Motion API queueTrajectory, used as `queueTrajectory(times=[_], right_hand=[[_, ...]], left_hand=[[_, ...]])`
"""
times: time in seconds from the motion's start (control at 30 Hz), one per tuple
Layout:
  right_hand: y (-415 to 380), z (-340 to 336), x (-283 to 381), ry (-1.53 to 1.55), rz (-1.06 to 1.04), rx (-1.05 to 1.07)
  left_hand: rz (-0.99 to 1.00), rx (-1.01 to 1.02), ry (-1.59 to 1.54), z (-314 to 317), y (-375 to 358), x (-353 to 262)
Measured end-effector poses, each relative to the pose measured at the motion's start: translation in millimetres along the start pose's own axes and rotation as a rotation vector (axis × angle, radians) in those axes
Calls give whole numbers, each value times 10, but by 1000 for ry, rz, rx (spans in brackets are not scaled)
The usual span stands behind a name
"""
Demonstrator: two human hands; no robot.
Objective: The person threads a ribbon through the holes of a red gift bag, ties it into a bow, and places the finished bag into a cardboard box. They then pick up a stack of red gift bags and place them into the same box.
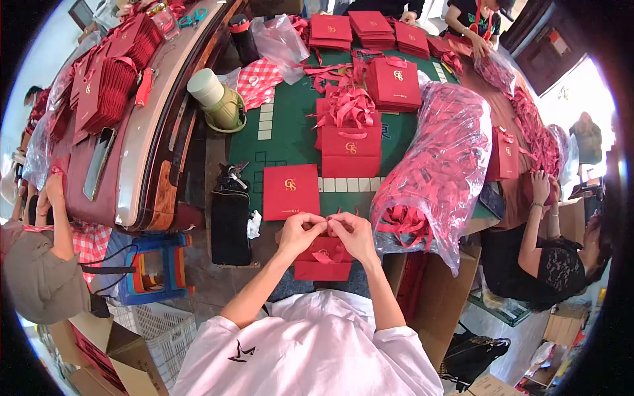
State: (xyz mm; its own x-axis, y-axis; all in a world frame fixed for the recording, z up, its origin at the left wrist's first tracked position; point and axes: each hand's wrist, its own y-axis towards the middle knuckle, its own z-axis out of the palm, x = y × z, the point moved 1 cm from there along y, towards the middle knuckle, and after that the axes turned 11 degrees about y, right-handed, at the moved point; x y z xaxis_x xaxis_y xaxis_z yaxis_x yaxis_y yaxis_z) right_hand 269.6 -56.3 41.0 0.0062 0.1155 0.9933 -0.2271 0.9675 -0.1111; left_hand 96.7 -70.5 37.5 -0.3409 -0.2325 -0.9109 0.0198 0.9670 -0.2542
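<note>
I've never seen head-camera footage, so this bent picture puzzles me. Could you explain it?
There's no machine: one camera on a person's head looks forward and down. The wearer's left hand and right hand meet, fingertips pinched, above a small red gift bag; what they pinch is too small to tell. The green tabletop carries a gold-lettered red bag, a heap of red ribbons and a large clear plastic bag packed with red ribbons. The arm at far left is someone else's.

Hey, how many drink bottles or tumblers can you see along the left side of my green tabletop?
2: a black bottle toward the far left corner, and a pale-topped green tumbler nearer you. Others may be hidden.
</note>
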Motion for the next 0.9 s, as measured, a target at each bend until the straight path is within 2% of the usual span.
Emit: queueTrajectory(times=[0.13,0.27,0.33,0.4,0.43,0.5,0.53,0.57,0.63,0.73,0.8,0.83,0.9], right_hand=[[-4,14,23,98,-14,-22],[-45,64,69,-4,-89,-74],[-35,50,-19,52,-81,-143],[-21,11,3,206,-87,-233],[-3,-46,26,335,-83,-230],[1,-141,84,382,-32,-267],[0,-148,81,383,-33,-271],[4,-156,64,408,-38,-271],[31,-169,42,436,-48,-276],[122,-180,38,404,-79,-311],[224,-224,73,170,-181,-460],[298,-283,108,183,-224,-508],[350,-327,209,78,-153,-483]], left_hand=[[59,-66,47,23,-9,32],[70,-21,65,14,-68,-57],[75,8,89,3,-98,-95],[329,-177,117,-4,-129,-49],[333,-176,119,-13,-146,1],[167,-48,-107,-70,-188,170],[75,73,-36,-136,-206,259],[77,76,-34,-166,-268,215],[253,178,227,-204,-428,43],[246,177,162,-142,-566,36],[241,229,132,-182,-688,-131],[247,231,135,-188,-724,-149],[265,244,76,-192,-808,-193]])
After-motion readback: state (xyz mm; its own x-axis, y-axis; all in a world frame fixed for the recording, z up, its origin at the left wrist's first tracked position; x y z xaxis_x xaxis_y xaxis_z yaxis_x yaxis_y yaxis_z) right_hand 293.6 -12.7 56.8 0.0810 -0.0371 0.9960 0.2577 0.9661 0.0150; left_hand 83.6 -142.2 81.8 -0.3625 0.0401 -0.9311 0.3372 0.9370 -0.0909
